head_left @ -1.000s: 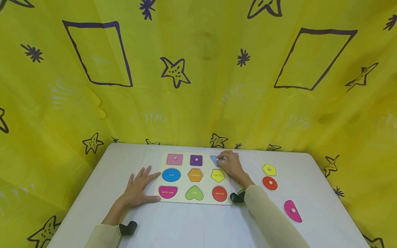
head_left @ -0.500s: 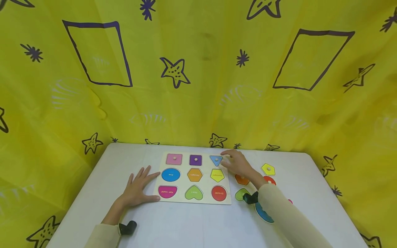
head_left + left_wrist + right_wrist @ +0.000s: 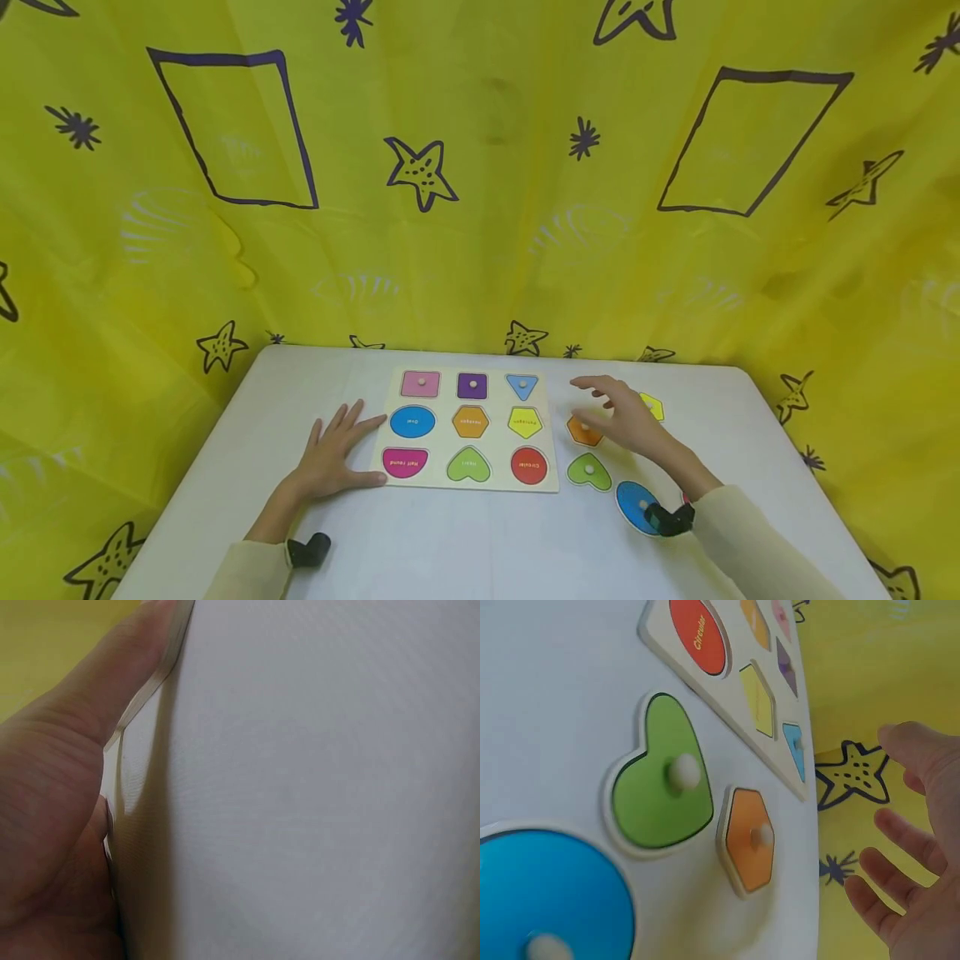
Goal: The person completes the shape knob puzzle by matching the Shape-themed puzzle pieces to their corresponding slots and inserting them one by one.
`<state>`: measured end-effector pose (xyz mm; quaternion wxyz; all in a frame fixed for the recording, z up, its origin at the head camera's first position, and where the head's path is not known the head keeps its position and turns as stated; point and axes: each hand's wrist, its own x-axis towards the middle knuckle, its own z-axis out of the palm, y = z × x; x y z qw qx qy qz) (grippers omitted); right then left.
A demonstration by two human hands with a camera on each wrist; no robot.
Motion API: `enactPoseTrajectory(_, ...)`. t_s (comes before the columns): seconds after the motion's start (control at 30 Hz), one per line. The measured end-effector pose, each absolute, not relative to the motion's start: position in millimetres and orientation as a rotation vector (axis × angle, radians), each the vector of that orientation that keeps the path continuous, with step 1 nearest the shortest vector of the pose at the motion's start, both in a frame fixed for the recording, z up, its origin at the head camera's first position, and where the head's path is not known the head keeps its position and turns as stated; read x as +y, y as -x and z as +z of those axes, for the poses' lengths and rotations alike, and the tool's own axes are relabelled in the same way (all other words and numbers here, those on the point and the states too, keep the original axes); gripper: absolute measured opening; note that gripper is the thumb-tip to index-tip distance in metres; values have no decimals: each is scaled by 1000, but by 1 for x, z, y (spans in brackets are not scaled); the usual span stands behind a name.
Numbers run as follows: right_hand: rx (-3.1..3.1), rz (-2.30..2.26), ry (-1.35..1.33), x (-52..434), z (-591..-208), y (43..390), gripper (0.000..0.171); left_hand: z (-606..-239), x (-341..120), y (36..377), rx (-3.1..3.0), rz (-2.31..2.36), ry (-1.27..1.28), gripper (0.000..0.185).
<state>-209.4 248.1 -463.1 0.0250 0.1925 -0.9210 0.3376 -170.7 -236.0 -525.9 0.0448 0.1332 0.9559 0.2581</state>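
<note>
A cream shape puzzle board [image 3: 442, 487] lies on the table. Knobbed pieces fill its far row: a pink rectangle [image 3: 411, 386], a purple square [image 3: 482, 393] and a blue triangle [image 3: 516, 382]. The rows nearer the person show printed shapes without knobs. My left hand [image 3: 330, 458] rests fingers spread at the board's left edge, thumb and index fingertip against it. Nothing is held in my right hand [image 3: 628, 423], which hovers right of the board with loosely bent fingers. It overlaps a loose orange hexagon piece [image 3: 580, 432] in the head view.
Other loose knobbed pieces lie right of the board: a green heart [image 3: 587, 477], a blue oval [image 3: 632, 502] and a yellow pentagon [image 3: 657, 407]. The right forearm covers part of this area. Behind the white table [image 3: 450, 550] hangs a yellow patterned curtain [image 3: 480, 208].
My right hand has let go of the blue triangle's knob and moved right, off the board to above the orange hexagon piece. The left hand has stayed in place.
</note>
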Motion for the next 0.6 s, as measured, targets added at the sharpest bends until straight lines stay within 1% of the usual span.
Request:
enactPoseTrajectory(0.23, -2762, 988, -580, 277, -463, 177, 51, -531, -238, 173, 2937, 778, -408, 97)
enactPoseTrajectory(0.6, -2816, 1014, -366, 309, -475, 131, 50, -524, -235, 170, 2927, 769, -407, 97)
